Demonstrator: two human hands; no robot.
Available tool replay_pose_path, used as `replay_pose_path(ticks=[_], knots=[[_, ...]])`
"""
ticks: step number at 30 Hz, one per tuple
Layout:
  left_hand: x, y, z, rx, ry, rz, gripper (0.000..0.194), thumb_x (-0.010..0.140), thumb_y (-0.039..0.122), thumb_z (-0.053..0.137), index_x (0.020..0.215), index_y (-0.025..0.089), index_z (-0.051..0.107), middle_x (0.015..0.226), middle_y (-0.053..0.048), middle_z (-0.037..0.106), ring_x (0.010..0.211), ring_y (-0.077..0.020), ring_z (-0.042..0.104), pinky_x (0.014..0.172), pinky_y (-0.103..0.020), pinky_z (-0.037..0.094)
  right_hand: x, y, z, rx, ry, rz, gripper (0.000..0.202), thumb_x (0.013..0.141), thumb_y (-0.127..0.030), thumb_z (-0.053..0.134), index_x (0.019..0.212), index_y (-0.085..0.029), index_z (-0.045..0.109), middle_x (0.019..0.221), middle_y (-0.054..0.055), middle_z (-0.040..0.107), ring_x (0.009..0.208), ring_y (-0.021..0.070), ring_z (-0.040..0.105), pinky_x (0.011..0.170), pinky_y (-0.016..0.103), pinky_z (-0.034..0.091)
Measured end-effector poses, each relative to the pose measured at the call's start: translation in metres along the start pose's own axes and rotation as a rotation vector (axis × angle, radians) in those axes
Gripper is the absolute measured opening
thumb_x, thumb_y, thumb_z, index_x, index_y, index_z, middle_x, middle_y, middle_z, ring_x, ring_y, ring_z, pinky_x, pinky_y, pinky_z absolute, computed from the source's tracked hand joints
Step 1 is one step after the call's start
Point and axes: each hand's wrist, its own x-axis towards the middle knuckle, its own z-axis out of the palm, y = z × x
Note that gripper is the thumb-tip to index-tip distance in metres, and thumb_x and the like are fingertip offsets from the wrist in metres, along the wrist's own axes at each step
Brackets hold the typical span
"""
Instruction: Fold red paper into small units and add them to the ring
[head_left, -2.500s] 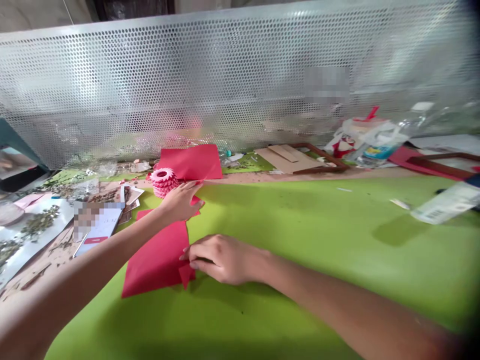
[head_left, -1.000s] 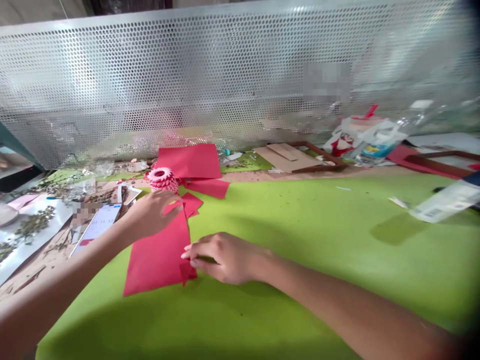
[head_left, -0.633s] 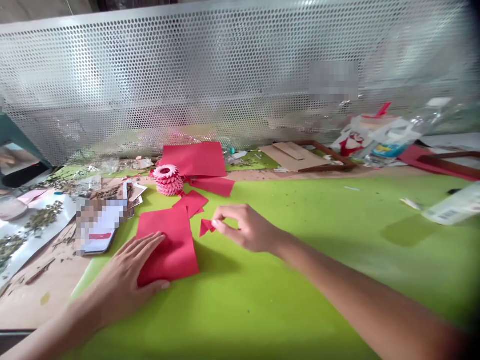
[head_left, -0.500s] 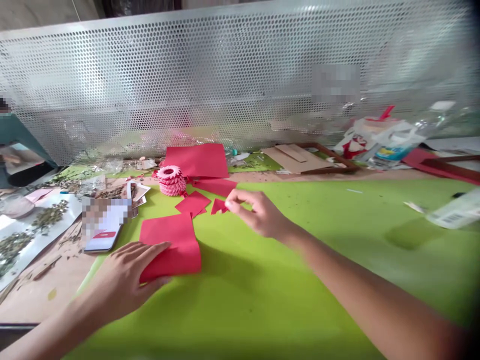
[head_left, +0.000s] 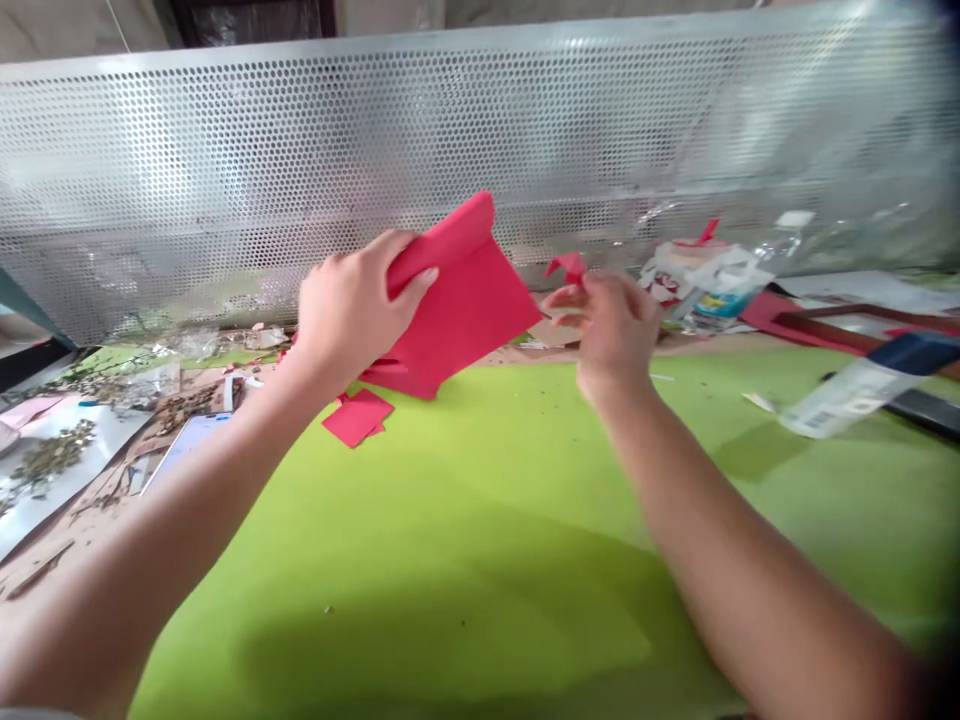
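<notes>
Raised above the table, my left hand (head_left: 360,300) grips a large red paper sheet (head_left: 472,310) by its curled upper left edge, thumb in front. To the right, my right hand (head_left: 615,325) pinches a small folded red paper piece (head_left: 568,268) at its fingertips, apart from the sheet. Small red paper squares (head_left: 358,417) lie on the green table surface (head_left: 465,500) below my left hand. The pink ring-shaped paper stack is hidden behind my left hand and arm.
A phone (head_left: 187,440) lies at the left beside dried plant bits (head_left: 56,455) on white paper. A plastic bottle (head_left: 847,395) lies at the right. Plastic bags (head_left: 712,280) stand at the back right before a perforated metal panel (head_left: 420,130).
My left hand has lifted the red sheet off the table, up and to the right. My right hand has moved up and right with the small red piece. The view has shifted slightly right.
</notes>
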Motion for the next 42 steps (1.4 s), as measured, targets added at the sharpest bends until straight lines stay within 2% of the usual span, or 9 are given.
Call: replay_pose_path(ticks=[3, 6, 11, 15, 21, 27, 31, 38, 42], knots=[[0.03, 0.018, 0.053, 0.016, -0.025, 0.054, 0.04, 0.097, 0.044, 0.046, 0.132, 0.027, 0.055, 0.105, -0.006, 0.071, 0.098, -0.0266, 0.066, 0.088, -0.04, 0.05, 0.016, 0.001, -0.012, 0.036, 0.182, -0.027, 0.02, 0.087, -0.024, 0.053, 0.067, -0.024, 0.052, 0.063, 0.0, 0.063, 0.063, 0.0162, 0.064, 0.05, 0.027, 0.044], [0.036, 0.042, 0.106, 0.016, -0.145, 0.13, 0.038, 0.099, 0.037, 0.045, 0.133, 0.021, 0.054, 0.116, -0.01, 0.068, 0.102, -0.0287, 0.066, 0.088, -0.042, 0.051, 0.022, 0.003, -0.016, 0.026, 0.223, -0.025, 0.021, 0.085, -0.026, 0.053, 0.064, -0.024, 0.052, 0.06, 0.0, 0.062, 0.06, 0.0149, 0.064, 0.046, 0.024, 0.043], [-0.001, 0.083, 0.168, 0.002, -0.42, 0.41, 0.04, 0.099, 0.012, 0.034, 0.133, 0.012, 0.054, 0.136, -0.015, 0.059, 0.125, -0.0272, 0.055, 0.11, -0.042, 0.037, 0.024, 0.013, -0.015, -0.006, 0.189, 0.005, 0.019, 0.084, -0.024, 0.052, 0.065, -0.021, 0.052, 0.058, -0.003, 0.063, 0.055, 0.0117, 0.064, 0.043, 0.018, 0.044], [-0.022, 0.089, 0.197, 0.004, -0.518, 0.391, 0.044, 0.098, 0.01, 0.03, 0.137, 0.009, 0.052, 0.143, -0.018, 0.053, 0.139, -0.0284, 0.041, 0.12, -0.045, 0.023, 0.031, 0.03, -0.02, -0.063, 0.177, 0.104, 0.019, 0.085, -0.021, 0.052, 0.066, -0.019, 0.053, 0.054, -0.003, 0.062, 0.052, 0.0115, 0.063, 0.04, 0.017, 0.041], [-0.018, 0.067, 0.221, -0.03, -0.654, 0.211, 0.051, 0.099, 0.041, 0.04, 0.139, 0.011, 0.05, 0.143, -0.02, 0.054, 0.127, -0.032, 0.056, 0.107, -0.046, 0.045, 0.033, 0.041, -0.023, -0.11, 0.103, 0.131, 0.019, 0.086, -0.023, 0.054, 0.068, -0.019, 0.054, 0.057, -0.004, 0.062, 0.052, 0.0098, 0.063, 0.041, 0.015, 0.041], [-0.028, 0.078, 0.23, -0.154, -0.798, 0.33, 0.059, 0.101, 0.052, 0.022, 0.15, 0.022, 0.037, 0.159, -0.001, 0.033, 0.147, -0.0188, 0.03, 0.12, -0.035, 0.023, 0.022, 0.033, -0.014, -0.121, 0.05, 0.12, 0.018, 0.083, -0.019, 0.054, 0.065, -0.018, 0.056, 0.058, -0.003, 0.062, 0.054, 0.0106, 0.063, 0.039, 0.016, 0.041], [-0.025, 0.081, 0.236, -0.189, -0.852, 0.349, 0.054, 0.102, 0.049, 0.024, 0.151, 0.029, 0.035, 0.16, 0.003, 0.03, 0.148, -0.0155, 0.027, 0.123, -0.038, 0.017, 0.018, 0.033, -0.012, -0.128, -0.028, 0.086, 0.017, 0.081, -0.022, 0.056, 0.064, -0.019, 0.056, 0.058, -0.003, 0.061, 0.054, 0.01, 0.062, 0.04, 0.015, 0.04], [-0.011, 0.05, 0.245, -0.09, -0.823, 0.121, 0.06, 0.101, 0.05, 0.02, 0.151, 0.02, 0.035, 0.161, -0.009, 0.029, 0.149, -0.028, 0.025, 0.119, -0.058, 0.017, 0.013, 0.031, -0.011, -0.192, -0.082, 0.063, 0.019, 0.082, -0.025, 0.056, 0.064, -0.019, 0.056, 0.057, -0.002, 0.061, 0.059, 0.0116, 0.064, 0.042, 0.016, 0.04], [-0.014, 0.048, 0.239, -0.057, -0.772, 0.068, 0.064, 0.1, 0.052, 0.02, 0.149, 0.015, 0.037, 0.157, -0.015, 0.035, 0.146, -0.0323, 0.031, 0.118, -0.061, 0.016, 0.01, 0.031, -0.01, -0.226, -0.121, 0.042, 0.018, 0.082, -0.027, 0.058, 0.066, -0.019, 0.059, 0.06, -0.001, 0.063, 0.061, 0.0117, 0.063, 0.044, 0.016, 0.041]])
